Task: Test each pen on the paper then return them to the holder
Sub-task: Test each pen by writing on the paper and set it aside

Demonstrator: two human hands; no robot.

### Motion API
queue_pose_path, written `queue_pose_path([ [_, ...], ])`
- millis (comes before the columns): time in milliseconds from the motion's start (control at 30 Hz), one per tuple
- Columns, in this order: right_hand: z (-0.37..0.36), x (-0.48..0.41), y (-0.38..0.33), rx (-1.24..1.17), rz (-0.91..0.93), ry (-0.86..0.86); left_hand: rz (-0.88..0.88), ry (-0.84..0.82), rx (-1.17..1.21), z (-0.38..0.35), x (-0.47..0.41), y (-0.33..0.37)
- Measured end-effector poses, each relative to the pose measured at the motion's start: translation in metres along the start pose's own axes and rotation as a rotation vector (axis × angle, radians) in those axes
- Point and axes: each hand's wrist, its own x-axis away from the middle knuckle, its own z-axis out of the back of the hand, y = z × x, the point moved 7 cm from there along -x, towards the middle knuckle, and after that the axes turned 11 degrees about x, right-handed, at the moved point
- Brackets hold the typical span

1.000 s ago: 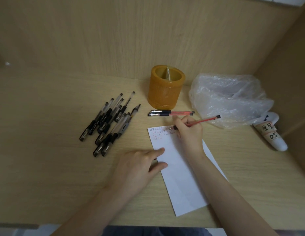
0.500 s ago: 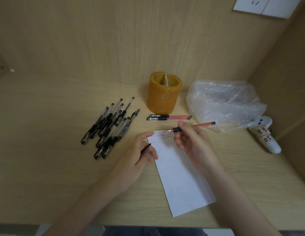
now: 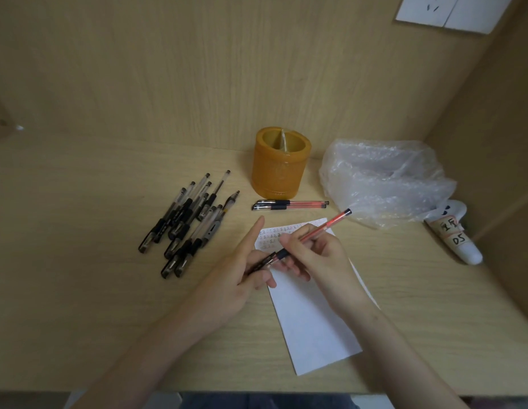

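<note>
A red pen (image 3: 326, 227) is pinched in my right hand (image 3: 319, 255), its tip pointing down-left into a black cap (image 3: 261, 262) held by my left hand (image 3: 242, 276). Both hands hover over the top of a white paper strip (image 3: 313, 320) with small red marks near its upper edge. The orange pen holder (image 3: 280, 163) stands upright behind, with no pens showing above its rim. Two capped red pens (image 3: 289, 205) lie in front of it. A heap of several black pens (image 3: 189, 222) lies to the left.
A crumpled clear plastic bag (image 3: 383, 181) sits right of the holder. A white labelled tube (image 3: 454, 234) lies by the right wall. Wooden walls close the desk at the back and right. The desk's front edge (image 3: 198, 389) runs along the bottom.
My right hand lifted the red pen off the paper and turned its tip toward my left hand, which picked up the black cap and now meets the pen tip.
</note>
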Motion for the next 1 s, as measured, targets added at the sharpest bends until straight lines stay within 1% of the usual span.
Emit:
queue_pose_path([
  [100,-0.001,0.002,-0.002,0.053,0.020,-0.040,0.024,0.084,0.073,0.010,0.000,-0.005],
  [200,0.000,0.003,-0.003,0.087,0.027,-0.053,0.025,0.183,0.000,0.025,0.002,-0.010],
  [300,-0.003,0.003,0.002,0.075,-0.005,-0.047,-0.007,0.174,-0.104,0.023,0.004,-0.010],
  [400,-0.008,0.003,0.009,0.032,-0.038,-0.057,-0.067,0.227,-0.254,0.024,0.004,-0.008],
  [533,-0.013,0.002,0.011,0.023,-0.056,-0.091,-0.108,0.270,-0.305,0.025,0.005,-0.006],
  [667,-0.020,-0.002,0.010,-0.020,-0.056,-0.150,-0.074,0.219,-0.335,0.025,0.003,0.000],
  [733,-0.021,-0.008,0.012,-0.038,-0.106,-0.124,-0.039,0.189,-0.352,0.024,-0.002,0.007],
  [767,-0.019,-0.013,0.013,-0.061,-0.145,-0.087,-0.038,0.204,-0.407,0.025,-0.005,0.011],
  [833,-0.011,-0.025,0.015,-0.154,-0.247,-0.017,-0.101,0.314,-0.586,0.033,-0.009,0.019],
  [900,-0.006,-0.036,0.017,-0.260,-0.349,-0.008,-0.135,0.439,-0.727,0.046,-0.012,0.021],
  [933,-0.005,-0.040,0.018,-0.305,-0.391,-0.021,-0.100,0.479,-0.764,0.053,-0.014,0.016],
  [1000,-0.005,-0.044,0.019,-0.380,-0.454,-0.057,-0.008,0.493,-0.834,0.064,-0.019,0.005],
])
